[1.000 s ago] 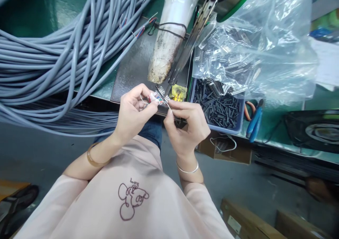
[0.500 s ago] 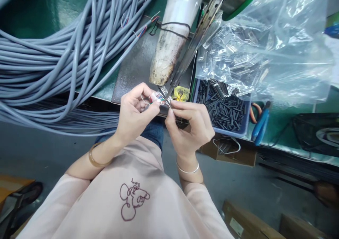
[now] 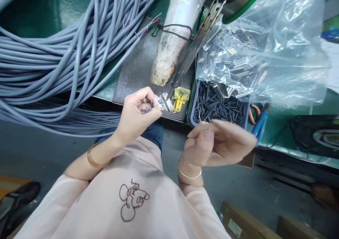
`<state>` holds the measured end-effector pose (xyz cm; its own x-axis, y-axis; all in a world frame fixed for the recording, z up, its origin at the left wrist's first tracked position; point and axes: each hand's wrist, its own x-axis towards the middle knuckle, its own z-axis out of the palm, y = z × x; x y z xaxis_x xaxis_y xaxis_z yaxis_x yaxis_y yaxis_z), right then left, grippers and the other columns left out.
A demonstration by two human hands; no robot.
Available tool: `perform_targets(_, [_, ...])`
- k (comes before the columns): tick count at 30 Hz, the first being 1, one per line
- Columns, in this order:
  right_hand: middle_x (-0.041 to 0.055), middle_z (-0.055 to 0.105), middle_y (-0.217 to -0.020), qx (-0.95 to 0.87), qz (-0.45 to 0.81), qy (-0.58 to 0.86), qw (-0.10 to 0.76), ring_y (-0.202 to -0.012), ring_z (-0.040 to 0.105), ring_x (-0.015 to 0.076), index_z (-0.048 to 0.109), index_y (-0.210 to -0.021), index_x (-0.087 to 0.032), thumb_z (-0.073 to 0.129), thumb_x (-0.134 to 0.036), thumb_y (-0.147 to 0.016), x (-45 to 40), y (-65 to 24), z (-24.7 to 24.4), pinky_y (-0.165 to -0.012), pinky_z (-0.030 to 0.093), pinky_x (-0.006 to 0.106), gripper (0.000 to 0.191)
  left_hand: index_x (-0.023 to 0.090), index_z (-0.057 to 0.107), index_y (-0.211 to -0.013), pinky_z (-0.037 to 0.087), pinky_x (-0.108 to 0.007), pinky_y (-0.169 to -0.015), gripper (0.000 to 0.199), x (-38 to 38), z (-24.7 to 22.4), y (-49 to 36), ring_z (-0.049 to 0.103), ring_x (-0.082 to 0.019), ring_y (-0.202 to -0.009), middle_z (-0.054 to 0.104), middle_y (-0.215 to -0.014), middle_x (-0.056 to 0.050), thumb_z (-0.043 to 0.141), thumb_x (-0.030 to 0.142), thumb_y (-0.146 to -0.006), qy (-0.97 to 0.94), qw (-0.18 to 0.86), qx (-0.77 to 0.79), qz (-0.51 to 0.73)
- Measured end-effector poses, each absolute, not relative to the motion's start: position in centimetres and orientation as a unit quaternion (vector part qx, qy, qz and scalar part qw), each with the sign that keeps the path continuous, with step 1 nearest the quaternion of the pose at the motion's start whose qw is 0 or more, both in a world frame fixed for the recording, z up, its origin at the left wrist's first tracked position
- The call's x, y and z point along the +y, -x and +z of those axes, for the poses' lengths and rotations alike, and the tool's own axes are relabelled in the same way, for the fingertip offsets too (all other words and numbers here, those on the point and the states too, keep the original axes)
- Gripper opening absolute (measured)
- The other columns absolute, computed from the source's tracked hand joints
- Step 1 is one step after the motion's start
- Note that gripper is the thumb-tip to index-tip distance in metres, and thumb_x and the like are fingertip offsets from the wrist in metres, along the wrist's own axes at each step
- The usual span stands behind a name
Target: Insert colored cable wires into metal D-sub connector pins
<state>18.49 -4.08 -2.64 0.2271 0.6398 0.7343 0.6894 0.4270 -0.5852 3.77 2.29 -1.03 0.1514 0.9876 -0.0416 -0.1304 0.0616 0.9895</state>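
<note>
My left hand point(image 3: 139, 108) pinches a bundle of thin coloured wires point(image 3: 157, 103) between thumb and forefinger. At the bundle's end sits a metal multi-pin connector point(image 3: 166, 101), right beneath the tip of a soldering iron point(image 3: 185, 57) that slants down from above. Off to the right, my right hand point(image 3: 218, 143) is bent at the fingers and somewhat blurred. Its thumb and forefinger close on a thin strand that looks like solder wire point(image 3: 199, 106), which runs up along the edge of a blue bin. Whatever lies deeper inside the fingers is hidden.
The blue bin point(image 3: 192, 117) holds small black tubes, with a plastic bag of connectors point(image 3: 246, 55) over it. Yellow clips point(image 3: 178, 101) lie by the iron's tip. Pliers point(image 3: 261, 120) lie to the right, grey cables point(image 3: 66, 62) to the left. A wrapped white tube point(image 3: 169, 48) hangs over the plate.
My right hand has drawn away from the connector, moving right and toward me, and has turned over. The left hand stays nearly in place with the wires.
</note>
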Motion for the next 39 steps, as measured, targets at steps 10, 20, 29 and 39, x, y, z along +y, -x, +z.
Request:
perform_targets(10, [0.0032, 0.081, -0.101, -0.687, -0.021, 0.544, 0.481, -0.095, 0.079, 0.0163, 0.066, -0.095, -0.022, 0.071, -0.008, -0.088, -3.0, -17.9, -2.1, -0.084, 0.065, 0.028, 0.016, 0.019, 0.051, -0.061, 0.034, -0.015, -0.045, 0.017, 2.5, -1.2, -4.0, 0.045, -0.006, -0.054, 0.054, -0.063, 0.003, 0.066, 0.011, -0.064, -0.479, 0.57, 0.434, 0.507])
perform_targets(20, [0.0021, 0.081, -0.1, -0.691, -0.048, 0.546, 0.472, -0.091, 0.079, 0.0171, 0.066, -0.092, -0.023, 0.072, -0.008, -0.087, -2.5, -17.4, -1.4, -0.082, 0.065, 0.03, 0.017, 0.019, 0.053, -0.062, 0.038, -0.016, -0.047, 0.016, 2.5, -0.6, -4.1, 0.045, -0.006, -0.054, 0.052, -0.063, 0.004, 0.065, 0.011, -0.067, -0.508, 0.527, 0.436, 0.524])
perform_targets(29, [0.0029, 0.082, -0.1, -0.696, -0.033, 0.551, 0.459, -0.088, 0.079, 0.0167, 0.061, -0.088, -0.024, 0.07, -0.009, -0.089, -2.7, -17.5, -1.6, -0.077, 0.065, 0.029, 0.017, 0.018, 0.053, -0.061, 0.037, -0.015, -0.046, 0.015, 2.8, -1.1, -3.9, 0.044, -0.005, -0.053, 0.054, -0.064, 0.003, 0.065, 0.012, -0.065, -0.501, 0.549, 0.443, 0.501])
perform_targets(39, [0.0021, 0.082, -0.099, -0.702, -0.056, 0.545, 0.455, -0.089, 0.079, 0.0153, 0.066, -0.091, -0.023, 0.074, -0.01, -0.088, -2.5, -17.4, -1.0, -0.079, 0.064, 0.027, 0.016, 0.018, 0.054, -0.061, 0.033, -0.016, -0.044, 0.013, 2.7, -0.5, -3.9, 0.044, -0.006, -0.053, 0.058, -0.066, 0.002, 0.065, 0.012, -0.064, -0.508, 0.539, 0.43, 0.516])
